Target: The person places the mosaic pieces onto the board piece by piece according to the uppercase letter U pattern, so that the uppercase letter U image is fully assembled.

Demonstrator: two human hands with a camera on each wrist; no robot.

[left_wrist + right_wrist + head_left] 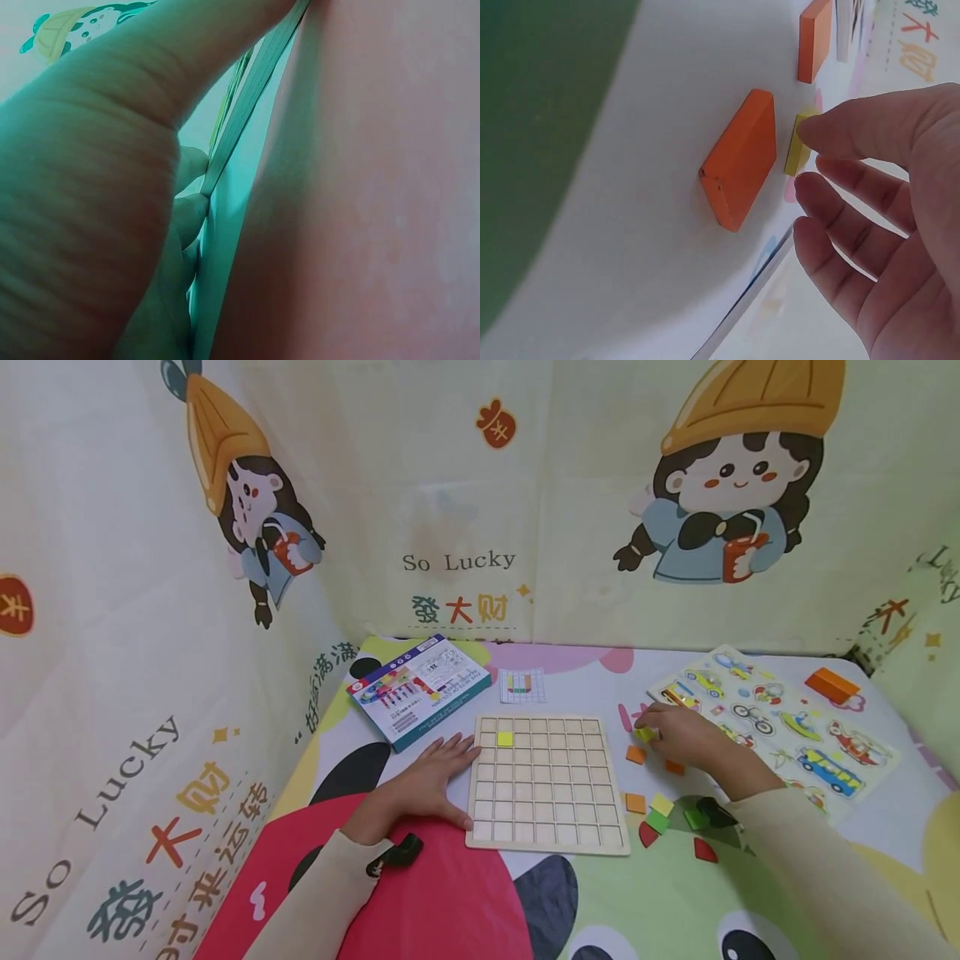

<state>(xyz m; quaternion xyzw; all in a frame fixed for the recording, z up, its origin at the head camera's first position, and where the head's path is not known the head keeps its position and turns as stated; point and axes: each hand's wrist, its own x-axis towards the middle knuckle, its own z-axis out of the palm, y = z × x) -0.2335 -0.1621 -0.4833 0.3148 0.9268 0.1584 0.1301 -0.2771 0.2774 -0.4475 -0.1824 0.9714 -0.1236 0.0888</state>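
Observation:
A wooden grid board [546, 843] lies flat, with one yellow square tile [505, 740] in a cell of its upper left part. My left hand [423, 785] spreads its thumb and fingers against the board's left edge; the left wrist view shows the fingertips touching the board's side [251, 101]. To the right of the board, my right hand [678, 735] pinches another yellow tile [796, 146] low over the table, the thumb on its near face. Orange tiles [635, 754] lie close by that hand. One orange tile [742, 161] appears large in the right wrist view.
Green [657, 822], red [705, 850] and other loose tiles lie right of the board. Behind the right arm is a picture board of vehicles [780, 722], with an orange block [832, 687] beyond. A box [420, 689] and a pattern card [522, 686] lie at the back.

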